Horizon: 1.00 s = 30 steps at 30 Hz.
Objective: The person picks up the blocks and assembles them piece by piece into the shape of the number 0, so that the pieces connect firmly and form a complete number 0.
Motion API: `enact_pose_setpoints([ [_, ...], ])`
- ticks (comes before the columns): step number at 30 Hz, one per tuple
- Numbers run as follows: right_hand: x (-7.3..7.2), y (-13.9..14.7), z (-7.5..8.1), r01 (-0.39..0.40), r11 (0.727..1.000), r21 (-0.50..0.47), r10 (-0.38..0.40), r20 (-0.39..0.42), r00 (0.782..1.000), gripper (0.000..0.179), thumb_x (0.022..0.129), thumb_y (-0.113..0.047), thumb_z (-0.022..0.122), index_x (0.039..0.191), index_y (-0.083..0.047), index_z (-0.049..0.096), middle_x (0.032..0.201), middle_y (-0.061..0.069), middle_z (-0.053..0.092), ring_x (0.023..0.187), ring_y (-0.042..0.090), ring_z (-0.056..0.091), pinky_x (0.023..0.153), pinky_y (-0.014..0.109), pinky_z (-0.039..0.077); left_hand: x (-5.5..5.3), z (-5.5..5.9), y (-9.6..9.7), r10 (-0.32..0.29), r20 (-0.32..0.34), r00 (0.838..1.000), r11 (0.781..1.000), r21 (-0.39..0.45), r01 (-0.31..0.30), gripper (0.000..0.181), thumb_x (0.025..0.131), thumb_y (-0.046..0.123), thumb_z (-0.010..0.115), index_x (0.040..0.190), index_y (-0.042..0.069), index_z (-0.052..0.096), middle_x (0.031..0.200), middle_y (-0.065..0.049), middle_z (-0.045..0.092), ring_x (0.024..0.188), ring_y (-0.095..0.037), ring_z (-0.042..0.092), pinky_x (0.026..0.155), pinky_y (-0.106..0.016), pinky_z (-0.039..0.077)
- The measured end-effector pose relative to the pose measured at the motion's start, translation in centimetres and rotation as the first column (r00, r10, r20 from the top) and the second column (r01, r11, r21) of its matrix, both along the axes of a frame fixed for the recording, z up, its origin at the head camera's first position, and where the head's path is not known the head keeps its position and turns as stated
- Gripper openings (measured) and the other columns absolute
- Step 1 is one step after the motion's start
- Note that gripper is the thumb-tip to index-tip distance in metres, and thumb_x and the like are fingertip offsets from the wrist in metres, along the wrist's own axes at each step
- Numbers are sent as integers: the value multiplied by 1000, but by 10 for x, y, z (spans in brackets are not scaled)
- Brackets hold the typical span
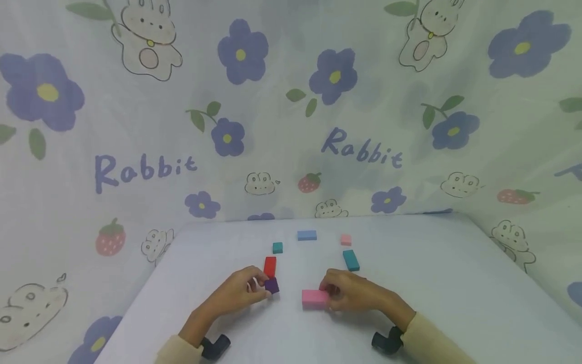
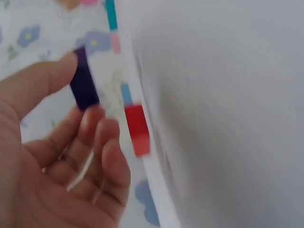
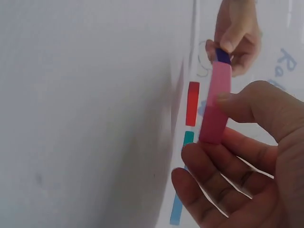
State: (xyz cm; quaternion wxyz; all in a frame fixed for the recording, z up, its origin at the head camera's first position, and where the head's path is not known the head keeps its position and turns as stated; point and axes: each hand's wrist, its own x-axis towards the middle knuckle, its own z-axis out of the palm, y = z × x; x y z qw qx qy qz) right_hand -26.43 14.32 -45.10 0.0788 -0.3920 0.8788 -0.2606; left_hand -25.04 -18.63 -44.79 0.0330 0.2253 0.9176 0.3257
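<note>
Between thumb and fingertips my left hand (image 1: 236, 292) pinches a small dark purple block (image 1: 271, 285). In the left wrist view the same purple block (image 2: 84, 80) stands on its long side between thumb and fingers. My right hand (image 1: 352, 290) grips a pink rectangular block (image 1: 314, 299) by its right end, held sideways. The right wrist view has the pink block (image 3: 216, 104) under the thumb, its far end overlapping the purple one. Just beyond the left fingertips lies a red block (image 1: 270, 267) on the white table.
Farther back on the white table (image 1: 454, 283) lie a small teal cube (image 1: 278, 247), a blue block (image 1: 306, 235), a light pink cube (image 1: 346, 239) and a longer teal block (image 1: 351, 260). Behind them hangs a flowered rabbit-print cloth (image 1: 282, 116).
</note>
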Motion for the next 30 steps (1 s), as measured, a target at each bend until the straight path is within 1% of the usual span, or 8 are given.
enact_pose_setpoints([
  [3,2,-1,0,-4,999,-42,4,11,1000,24,80,-20,67,103,-21,60,94,-15,55,84,1,53,76,17,48,1,1,13,32,2,999,999,-12,-32,34,78,41,71,102,18,61,93,8,59,81,-9,55,63,-19,47],
  [6,3,-3,0,-21,998,-56,22,3,1000,24,80,-20,68,102,-20,60,93,-14,55,84,1,53,76,16,48,2,0,25,64,9,998,998,-20,-64,33,79,40,70,102,17,62,91,8,60,79,-9,54,62,-19,46],
  [12,5,-5,-4,-68,996,-51,67,-27,997,23,81,-23,68,103,-20,59,96,-14,55,86,-1,51,77,15,47,6,-11,38,97,36,995,995,19,-97,34,79,41,70,101,16,62,84,8,58,71,-8,50,57,-20,44],
  [16,5,-7,-7,-84,995,-45,82,-31,996,23,82,-26,68,103,-23,59,96,-16,54,87,-1,51,78,15,46,8,-17,44,103,13,995,995,2,-103,34,79,44,70,101,20,62,85,9,58,68,-6,49,57,-19,43],
  [19,5,-9,-7,-93,995,-40,92,-27,995,23,82,-27,68,103,-23,58,96,-16,54,87,0,51,79,15,46,10,-18,48,99,-21,995,995,-17,-99,32,79,45,69,101,23,62,88,11,58,66,-4,48,57,-19,42],
  [22,4,-10,-6,-95,995,-22,94,-26,995,23,82,-28,68,102,-24,57,95,-16,54,86,-1,51,78,15,47,11,-18,50,91,-47,995,996,-20,-92,31,79,44,69,101,24,61,89,12,58,65,-3,47,56,-19,41],
  [27,5,-11,-5,-58,997,42,59,-29,998,23,81,-33,68,102,-28,58,94,-17,53,88,-1,48,81,17,47,12,-20,51,81,-67,994,997,-10,-82,30,79,41,70,101,23,61,90,11,57,65,-2,47,56,-18,41],
  [30,7,-11,-5,-30,996,89,32,-24,999,24,81,-36,68,102,-29,59,94,-18,53,90,-1,46,83,18,47,13,-24,51,66,-59,996,998,0,-66,32,79,41,70,102,22,61,92,10,56,66,-2,46,56,-18,41],
])
